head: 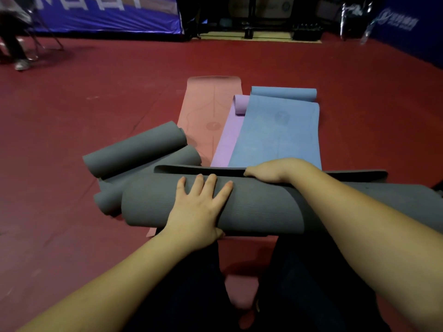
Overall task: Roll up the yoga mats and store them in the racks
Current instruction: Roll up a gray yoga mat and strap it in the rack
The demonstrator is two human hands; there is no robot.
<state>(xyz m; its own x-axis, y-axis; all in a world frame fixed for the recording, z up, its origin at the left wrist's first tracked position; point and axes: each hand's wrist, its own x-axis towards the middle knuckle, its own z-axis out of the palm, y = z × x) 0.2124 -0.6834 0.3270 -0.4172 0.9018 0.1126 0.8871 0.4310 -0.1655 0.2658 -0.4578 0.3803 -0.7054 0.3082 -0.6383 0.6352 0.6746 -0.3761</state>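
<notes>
now left hand [200, 207] flat on grey mat roll [263, 207]; right hand [271, 171] curled over edge

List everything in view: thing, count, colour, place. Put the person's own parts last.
grey mat being rolled: one, grey, nearest, lying crosswise under both hands
other grey mat: one, grey, left of centre, curled at both ends
pink mat: one, salmon pink, flat on the floor, far end farthest away
purple mat: one, lilac, between the pink and blue mats, far end curled
blue mat: one, blue, right, lying over the purple mat, far end curled
floor: dark red
banner: one, blue, back left
left hand: fingers spread flat on the roll
right hand: fingers curled over the roll's loose edge
</notes>
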